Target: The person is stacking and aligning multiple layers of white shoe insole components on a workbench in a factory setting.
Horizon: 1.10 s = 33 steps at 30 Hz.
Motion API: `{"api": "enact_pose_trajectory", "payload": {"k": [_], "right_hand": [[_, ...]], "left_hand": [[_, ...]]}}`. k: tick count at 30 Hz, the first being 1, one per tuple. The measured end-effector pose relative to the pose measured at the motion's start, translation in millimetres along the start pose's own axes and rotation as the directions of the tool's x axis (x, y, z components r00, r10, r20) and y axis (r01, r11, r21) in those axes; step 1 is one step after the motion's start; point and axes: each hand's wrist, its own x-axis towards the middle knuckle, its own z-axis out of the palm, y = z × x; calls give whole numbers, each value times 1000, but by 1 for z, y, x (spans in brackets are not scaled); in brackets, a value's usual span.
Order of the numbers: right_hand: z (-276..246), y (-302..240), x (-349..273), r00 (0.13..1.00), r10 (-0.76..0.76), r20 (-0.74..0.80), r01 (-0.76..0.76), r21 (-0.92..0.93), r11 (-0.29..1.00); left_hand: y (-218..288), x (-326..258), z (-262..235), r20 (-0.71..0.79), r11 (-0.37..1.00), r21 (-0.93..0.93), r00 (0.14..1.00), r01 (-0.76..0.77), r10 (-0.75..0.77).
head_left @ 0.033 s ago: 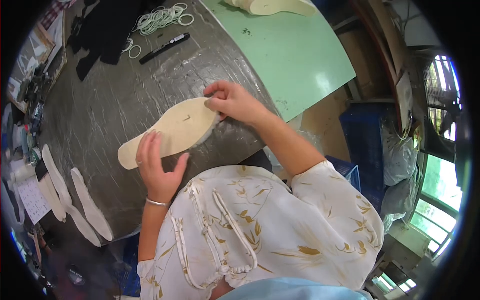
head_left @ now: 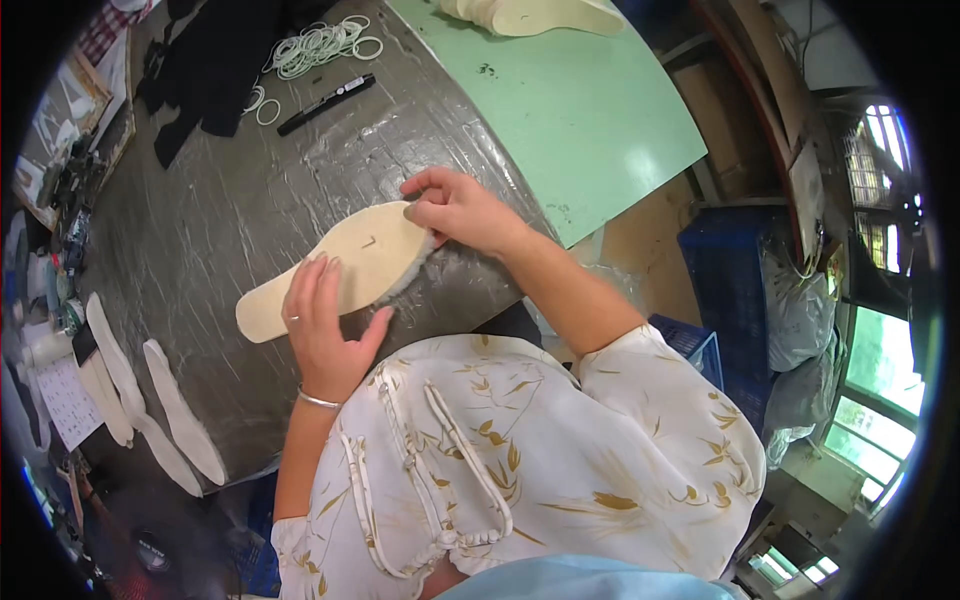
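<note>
A cream insole [head_left: 345,265] with a fleecy white underside lies on the grey, plastic-wrapped table [head_left: 220,220]. My left hand [head_left: 325,325], with a ring and a thin bracelet, rests on the insole's middle, fingers on top and thumb at its near edge. My right hand [head_left: 455,210] pinches the insole's wide end, where the fleece shows at the rim.
A black marker [head_left: 325,103], several white rings [head_left: 320,45] and black fabric [head_left: 210,70] lie at the far side. A green board [head_left: 570,120] carries stacked insoles [head_left: 540,15]. White sole pieces [head_left: 180,420] lie at the left edge. A blue crate [head_left: 740,290] stands to the right.
</note>
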Motion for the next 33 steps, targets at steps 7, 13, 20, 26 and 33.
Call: {"api": "enact_pose_trajectory", "payload": {"k": [7,13,20,26,33], "right_hand": [[18,-32,-28,996,-86,11,83,168,982],[5,-21,-24,984,-169,63,167,35,985],[-149,-46,59,645,-664,-378,131,-801,584],[-277,-102,150,512,-742,-432,-176,-898,402],[-279,-112,126,657,-699,-283,-125,-955,269]], "left_hand": [[20,17,34,-76,991,102,993,-86,94],[20,13,39,-60,996,74,996,-56,60],[17,-9,43,87,998,9,995,-59,58],[11,-18,26,-42,995,-76,996,70,-73],[14,11,9,-94,980,-147,985,132,-147]]}}
